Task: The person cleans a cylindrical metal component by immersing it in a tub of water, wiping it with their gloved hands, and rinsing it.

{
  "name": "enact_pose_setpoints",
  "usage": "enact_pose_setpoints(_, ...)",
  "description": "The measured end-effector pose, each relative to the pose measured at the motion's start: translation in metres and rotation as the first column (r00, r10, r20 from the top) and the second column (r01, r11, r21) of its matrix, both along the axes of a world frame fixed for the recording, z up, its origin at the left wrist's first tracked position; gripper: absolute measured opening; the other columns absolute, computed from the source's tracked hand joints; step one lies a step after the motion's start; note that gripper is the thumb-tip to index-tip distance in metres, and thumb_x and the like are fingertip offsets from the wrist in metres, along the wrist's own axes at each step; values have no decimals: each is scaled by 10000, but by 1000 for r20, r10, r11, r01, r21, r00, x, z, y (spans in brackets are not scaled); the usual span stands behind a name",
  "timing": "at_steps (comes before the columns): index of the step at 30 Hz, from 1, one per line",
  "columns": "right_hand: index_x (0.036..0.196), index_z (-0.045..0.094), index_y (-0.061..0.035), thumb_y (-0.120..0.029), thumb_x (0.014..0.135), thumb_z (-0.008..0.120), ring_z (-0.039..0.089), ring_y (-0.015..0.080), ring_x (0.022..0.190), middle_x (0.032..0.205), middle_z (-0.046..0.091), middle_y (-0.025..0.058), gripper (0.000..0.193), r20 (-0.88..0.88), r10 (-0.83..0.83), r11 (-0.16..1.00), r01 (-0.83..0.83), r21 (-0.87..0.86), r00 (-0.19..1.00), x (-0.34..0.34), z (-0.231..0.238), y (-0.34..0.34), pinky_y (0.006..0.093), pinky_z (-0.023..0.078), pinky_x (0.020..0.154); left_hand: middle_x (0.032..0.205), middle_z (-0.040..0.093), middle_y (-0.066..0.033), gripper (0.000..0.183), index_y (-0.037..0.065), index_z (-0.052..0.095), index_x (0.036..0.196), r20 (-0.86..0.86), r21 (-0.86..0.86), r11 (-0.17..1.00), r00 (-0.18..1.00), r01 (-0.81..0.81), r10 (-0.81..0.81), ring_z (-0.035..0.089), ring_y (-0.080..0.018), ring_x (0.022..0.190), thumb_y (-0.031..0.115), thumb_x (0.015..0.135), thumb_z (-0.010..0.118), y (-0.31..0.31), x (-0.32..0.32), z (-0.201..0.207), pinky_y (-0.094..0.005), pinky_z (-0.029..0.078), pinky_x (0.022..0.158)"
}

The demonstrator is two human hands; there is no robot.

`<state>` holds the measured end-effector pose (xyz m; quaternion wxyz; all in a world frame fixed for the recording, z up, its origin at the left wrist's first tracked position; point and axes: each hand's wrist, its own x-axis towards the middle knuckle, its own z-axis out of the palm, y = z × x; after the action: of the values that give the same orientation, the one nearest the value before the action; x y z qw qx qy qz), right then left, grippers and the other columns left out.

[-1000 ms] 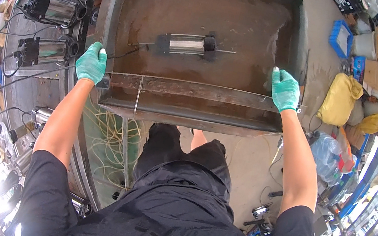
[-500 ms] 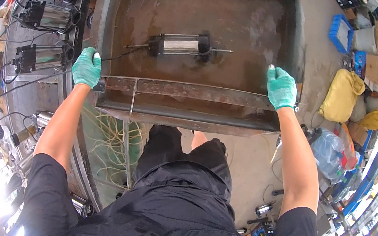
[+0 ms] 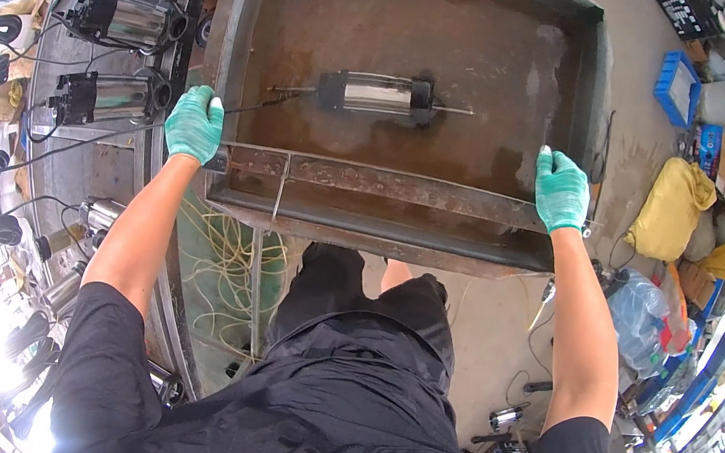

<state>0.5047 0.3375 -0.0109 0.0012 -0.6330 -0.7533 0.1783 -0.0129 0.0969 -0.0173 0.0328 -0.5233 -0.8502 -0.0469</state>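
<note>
A shallow rusty metal tank (image 3: 350, 242) lies in front of me, its floor brown and wet. My left hand (image 3: 195, 123), in a green knit glove, is closed round the tank's left rim. The matching gloved right hand (image 3: 562, 192) grips the right rim. Both thumbs point away from me along the top; the fingers underneath are partly hidden. Inside the tank, a silver cylindrical pump motor (image 3: 376, 93) with black end caps lies on its side, apart from both hands. A black cable leads from its left end over the left rim. A rusty crossbar (image 3: 408, 190) spans the near side.
Several similar pump motors (image 3: 118, 18) line the bench at left, with coiled black cables beyond. Pale tubing (image 3: 227, 251) lies tangled below the tank. On the right floor are a yellow sack (image 3: 671, 208), a blue crate (image 3: 677, 88) and cardboard boxes.
The tank, motor and both hands have shifted together slightly right in the view. Both hands keep their hold on the rim. The pale wet patches on the tank's right side have changed shape.
</note>
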Motion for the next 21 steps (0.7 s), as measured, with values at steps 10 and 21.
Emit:
enact_pose_setpoints(10, 907, 696, -51, -420, 1026, 492, 643, 443, 913, 941, 692, 220, 438, -14, 1, 1000, -1, -4, 1000, 0, -1, 2, 518, 508, 813, 943, 634, -156, 154, 65, 617, 936, -35, -25, 996, 996, 87, -88, 609, -380, 905, 216, 919, 591, 1, -5, 1, -499, 485, 803)
enact_pose_setpoints(21, 925, 702, -69, -419, 1029, 467, 665, 399, 934, 979, 712, 179, 434, -18, -14, 1000, 14, 8, 1000, 5, -10, -2, 501, 517, 848, 1142, 680, -215, 386, 30, 632, 1181, 506, -67, 994, 862, 86, -40, 660, -386, 1055, 272, 887, 695, 111, 101, 7, -430, 516, 925)
